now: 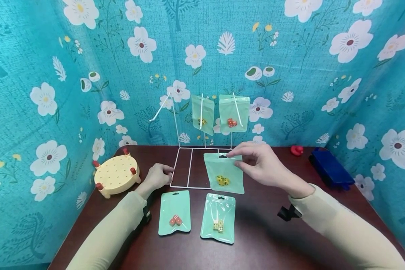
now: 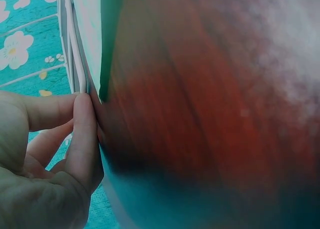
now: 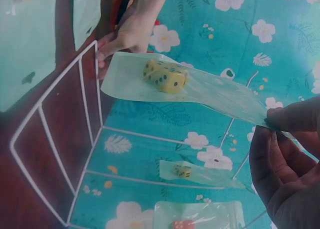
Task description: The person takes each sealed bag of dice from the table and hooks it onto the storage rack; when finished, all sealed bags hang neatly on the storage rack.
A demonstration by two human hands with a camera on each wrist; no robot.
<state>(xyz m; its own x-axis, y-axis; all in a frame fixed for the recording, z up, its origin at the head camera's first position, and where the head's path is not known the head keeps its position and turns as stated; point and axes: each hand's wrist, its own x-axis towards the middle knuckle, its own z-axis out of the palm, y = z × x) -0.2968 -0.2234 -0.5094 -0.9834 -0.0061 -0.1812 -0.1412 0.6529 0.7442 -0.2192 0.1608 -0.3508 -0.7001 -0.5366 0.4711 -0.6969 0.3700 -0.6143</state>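
A pale green zip bag [image 1: 222, 168] with yellow dice [image 3: 167, 80] inside is pinched near its top edge by my right hand [image 1: 261, 165]. It hangs over the base of a white wire rack [image 1: 190, 167]. My left hand [image 1: 158, 176] pinches the rack's base wire [image 2: 75, 44] at the near left, between thumb and finger. Two of the rack's hooks carry similar bags: yellow dice in the middle bag [image 1: 208, 110], red dice in the right bag [image 1: 225, 108]. Nothing hangs on the left hook [image 1: 160, 107].
In front of the rack lie a bag with red dice [image 1: 174, 204] and a bag with pale yellow dice [image 1: 218, 208]. A cream round stool-like piece with red-tipped legs [image 1: 116, 172] stands left. At right are a red rubber duck [image 1: 297, 150] and a blue box-like object [image 1: 332, 168].
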